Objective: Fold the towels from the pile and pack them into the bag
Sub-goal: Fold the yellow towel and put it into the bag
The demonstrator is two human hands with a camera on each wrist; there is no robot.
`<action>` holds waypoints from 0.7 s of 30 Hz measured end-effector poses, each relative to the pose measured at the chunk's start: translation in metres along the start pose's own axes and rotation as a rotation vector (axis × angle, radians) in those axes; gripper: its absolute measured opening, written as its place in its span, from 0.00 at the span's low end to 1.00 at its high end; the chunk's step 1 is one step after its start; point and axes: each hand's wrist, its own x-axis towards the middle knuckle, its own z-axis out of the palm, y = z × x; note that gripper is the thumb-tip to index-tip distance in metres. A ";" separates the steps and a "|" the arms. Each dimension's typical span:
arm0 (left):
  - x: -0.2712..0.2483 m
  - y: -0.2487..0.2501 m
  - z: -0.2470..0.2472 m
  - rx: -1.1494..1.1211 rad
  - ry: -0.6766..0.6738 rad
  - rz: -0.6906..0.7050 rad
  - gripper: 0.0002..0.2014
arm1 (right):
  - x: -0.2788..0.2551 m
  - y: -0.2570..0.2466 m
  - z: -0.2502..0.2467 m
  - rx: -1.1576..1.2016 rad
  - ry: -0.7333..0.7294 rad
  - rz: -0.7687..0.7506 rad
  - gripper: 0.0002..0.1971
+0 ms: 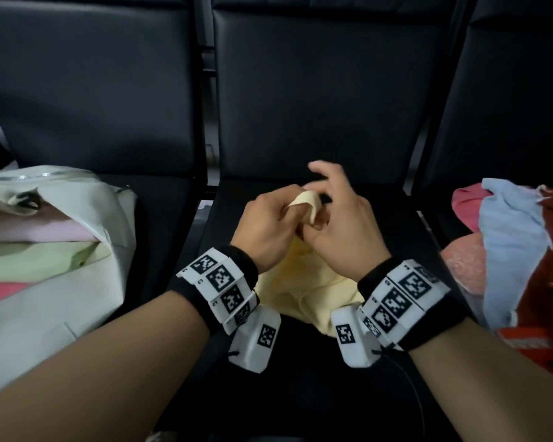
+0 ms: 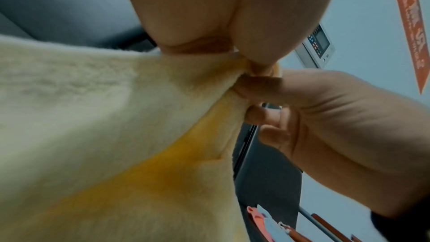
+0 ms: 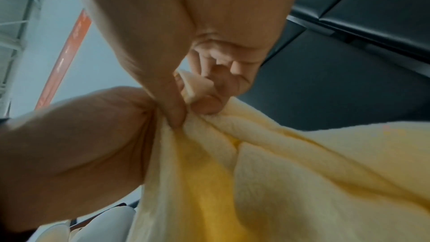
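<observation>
Bag [image 1: 87, 224]: set at 9 o'clock on the left seat, mouth open; folded pink and pale green towels are seen inside
Left hand [image 1: 264, 226]: clenched round a corner of the yellow towel [image 1: 304, 282], the edge pinched between thumb and fingers
Yellow towel: held up at centre over the middle seat [image 1: 316, 106], the rest hanging down toward 6 o'clock, still unfolded
Right hand [image 1: 342, 218]: touching the same corner, lower fingers pinching the cloth, upper fingers loose
Pile [image 1: 517, 250]: left at 3 o'clock, with pink, blue and rust cloths in it
Step in hand: a corner is being found and the edge sorted out
Next move: a second corner is probably to be traced along the edge by the right hand, so the towel can be spread flat
</observation>
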 end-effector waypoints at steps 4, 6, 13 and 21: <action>0.000 -0.008 -0.001 0.000 0.015 -0.002 0.10 | 0.006 0.002 0.009 -0.053 -0.052 -0.003 0.15; 0.002 -0.011 -0.003 -0.035 0.047 -0.021 0.05 | 0.008 0.002 0.011 -0.031 0.006 0.009 0.13; 0.002 -0.030 -0.020 0.124 -0.093 -0.104 0.09 | 0.022 0.009 -0.008 0.172 0.308 0.224 0.07; 0.003 -0.029 -0.022 -0.030 -0.057 -0.048 0.13 | 0.013 -0.003 -0.002 -0.154 -0.029 0.052 0.26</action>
